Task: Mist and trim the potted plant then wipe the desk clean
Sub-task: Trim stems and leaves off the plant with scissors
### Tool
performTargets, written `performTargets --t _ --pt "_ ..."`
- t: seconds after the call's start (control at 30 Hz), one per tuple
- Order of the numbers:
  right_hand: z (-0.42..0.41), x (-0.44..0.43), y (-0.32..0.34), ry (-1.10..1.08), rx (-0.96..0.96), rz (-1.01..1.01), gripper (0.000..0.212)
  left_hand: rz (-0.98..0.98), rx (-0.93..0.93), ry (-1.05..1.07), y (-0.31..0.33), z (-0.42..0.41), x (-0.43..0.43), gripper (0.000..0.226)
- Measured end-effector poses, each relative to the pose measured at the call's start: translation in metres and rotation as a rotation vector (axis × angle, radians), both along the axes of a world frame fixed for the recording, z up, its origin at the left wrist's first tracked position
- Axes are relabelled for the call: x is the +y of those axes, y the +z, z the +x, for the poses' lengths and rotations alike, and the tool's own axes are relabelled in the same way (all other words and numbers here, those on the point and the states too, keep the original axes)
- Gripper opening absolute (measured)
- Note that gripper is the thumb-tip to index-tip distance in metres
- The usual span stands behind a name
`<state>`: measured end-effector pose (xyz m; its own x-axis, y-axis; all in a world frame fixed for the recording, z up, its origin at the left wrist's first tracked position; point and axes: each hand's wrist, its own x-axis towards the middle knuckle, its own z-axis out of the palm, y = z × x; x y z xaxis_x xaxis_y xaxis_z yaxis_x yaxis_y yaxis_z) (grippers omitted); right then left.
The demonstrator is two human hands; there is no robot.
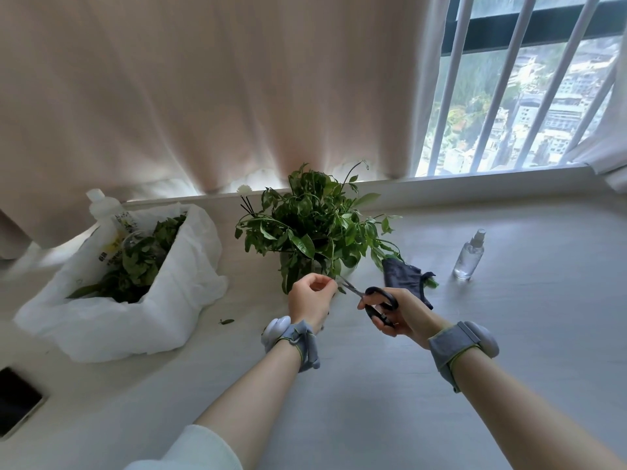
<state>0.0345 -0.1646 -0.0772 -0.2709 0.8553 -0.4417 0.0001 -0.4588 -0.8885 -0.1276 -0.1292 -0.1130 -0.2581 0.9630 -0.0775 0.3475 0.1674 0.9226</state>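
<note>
- Behind, a beige curtain [203, 96] is drawn across most of the window.
- A pale counter [441, 385] is spread beneath everything.
- A white bag [176, 300], filled with cut leaves, is set at the left, with a white bottle [101, 205] just behind it.
- The potted plant [315, 225] is placed mid-counter, near the sill.
- A dark cloth [403, 278] is laid just right of the pot, partly under drooping leaves.
- The left hand [310, 300] is pinched on a stem [334, 281] at the plant's front edge.
- The right hand [403, 313] is curled through the handles of black scissors [376, 298], whose blades are pointed at that stem.
- A clear spray bottle [470, 256] is stood upright further right, apart from the cloth.
- A dark phone [17, 401] is laid at the lower left edge.
- One small leaf [226, 321] is seen lying between bag and hands.
</note>
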Motion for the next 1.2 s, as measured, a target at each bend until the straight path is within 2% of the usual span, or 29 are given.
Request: performTargets --t 0.43,0.67,0.8,0.97,1.2 --pt "-0.015 0.009 0.005 -0.031 0.039 -0.021 0.016 0.045 -0.047 -0.036 0.008 -0.003 -0.003 0.012" --pt "-0.022 0.016 0.010 -0.090 0.127 -0.045 0.016 0.055 -0.025 -0.082 0.007 -0.007 -0.006 0.010" --pt "-0.023 0.015 0.010 -0.094 0.114 -0.022 0.016 0.058 -0.030 -0.079 0.008 -0.010 -0.004 0.012" --pt "-0.024 0.017 0.006 -0.096 0.086 0.012 0.030 0.046 -0.035 -0.074 0.009 -0.012 -0.004 0.011" --pt "-0.025 0.019 0.003 -0.087 0.066 0.023 0.021 0.033 -0.025 -0.076 0.009 -0.014 -0.005 0.011"
